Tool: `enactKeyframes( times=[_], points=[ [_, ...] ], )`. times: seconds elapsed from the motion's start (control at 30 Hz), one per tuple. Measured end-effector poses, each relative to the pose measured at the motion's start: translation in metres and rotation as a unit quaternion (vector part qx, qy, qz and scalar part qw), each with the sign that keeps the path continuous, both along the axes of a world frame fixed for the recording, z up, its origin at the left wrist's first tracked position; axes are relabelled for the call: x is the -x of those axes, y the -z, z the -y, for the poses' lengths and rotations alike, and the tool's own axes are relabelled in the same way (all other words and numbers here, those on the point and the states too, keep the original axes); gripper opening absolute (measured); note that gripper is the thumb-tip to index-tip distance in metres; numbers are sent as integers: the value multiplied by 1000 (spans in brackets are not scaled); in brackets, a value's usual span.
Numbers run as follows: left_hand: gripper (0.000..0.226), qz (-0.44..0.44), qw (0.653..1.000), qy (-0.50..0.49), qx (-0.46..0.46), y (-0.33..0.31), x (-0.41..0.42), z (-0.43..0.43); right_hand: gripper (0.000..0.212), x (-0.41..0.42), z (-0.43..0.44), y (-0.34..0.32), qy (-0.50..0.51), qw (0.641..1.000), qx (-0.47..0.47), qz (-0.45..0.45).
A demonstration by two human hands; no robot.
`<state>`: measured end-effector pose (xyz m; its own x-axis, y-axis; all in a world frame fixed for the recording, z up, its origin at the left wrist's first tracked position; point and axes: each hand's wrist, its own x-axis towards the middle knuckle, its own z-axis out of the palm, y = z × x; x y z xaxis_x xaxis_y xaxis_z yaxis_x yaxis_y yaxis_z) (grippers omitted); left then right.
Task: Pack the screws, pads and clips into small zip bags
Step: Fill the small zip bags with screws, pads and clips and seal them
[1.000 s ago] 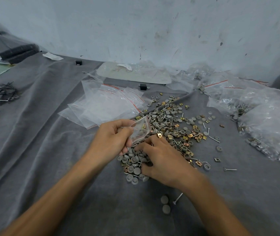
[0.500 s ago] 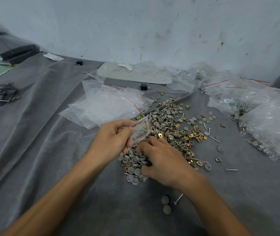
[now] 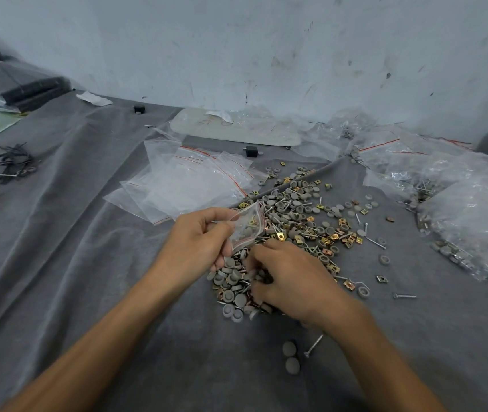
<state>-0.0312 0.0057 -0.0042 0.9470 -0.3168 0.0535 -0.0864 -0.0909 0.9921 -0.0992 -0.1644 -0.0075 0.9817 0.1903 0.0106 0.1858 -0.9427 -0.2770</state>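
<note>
The small zip bag (image 3: 247,226) is hanging tilted just above the near end of the pile of pads, screws and clips (image 3: 299,217), a few pieces showing through its clear plastic and a red stripe running along its edge; the left hand (image 3: 198,240) is pinching its left side between thumb and curled fingers (image 3: 216,212); the right hand (image 3: 291,281) is lying palm-down on the pile just beside the bag, its fingers curled into the grey pads, and I cannot tell whether they are holding anything; two loose pads (image 3: 291,356) and a single screw (image 3: 313,345) are lying near the right wrist; a fanned stack of empty zip bags (image 3: 189,182) is resting behind the left hand; filled bags (image 3: 462,209) are heaping up at the right; the grey-clothed table (image 3: 73,263) is carrying everything, with a tangle of black cords (image 3: 11,162) lying far left.
</note>
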Motion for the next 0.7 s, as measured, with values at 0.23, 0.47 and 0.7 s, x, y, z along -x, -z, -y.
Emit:
enactKeyframes(
  times=[0.23, 0.47, 0.7],
  points=[
    [21, 4, 1000, 5, -6, 2, 0, 0, 26, -2, 6, 0, 2, 1000, 3, -2],
    [20, 2, 1000, 11, 0, 3, 0, 1, 18, -1, 5, 3, -13, 1000, 0, -12],
    [20, 6, 1000, 15, 1, 4, -2, -1, 10, -3, 28, -6, 57, 991, -118, 33]
  ],
)
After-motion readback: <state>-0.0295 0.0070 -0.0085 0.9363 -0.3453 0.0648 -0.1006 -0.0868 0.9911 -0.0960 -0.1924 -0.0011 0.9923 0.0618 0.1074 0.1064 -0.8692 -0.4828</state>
